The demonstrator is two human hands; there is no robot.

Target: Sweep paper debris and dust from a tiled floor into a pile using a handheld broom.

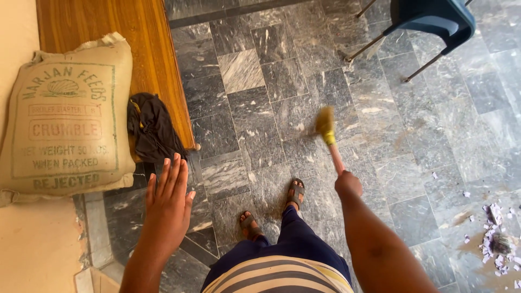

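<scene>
The right hand [348,183] is closed around the pale handle of a short broom [329,134], whose yellow-bound head is blurred above the grey marble floor [260,97]. The left hand [169,203] is open, fingers extended together, holding nothing, raised near a dark cloth [153,129] and a printed burlap sack [66,116] that leans beside a wooden door panel [152,49]. Both sandalled feet [296,192] stand on the tiles below the broom. A pile of paper scraps and dust [496,244] lies at the lower right, well apart from the broom head. Judged from this, some debris is gathered; stray scraps and dusty streaks remain. A blue chair [434,19] stands at the upper right.
</scene>
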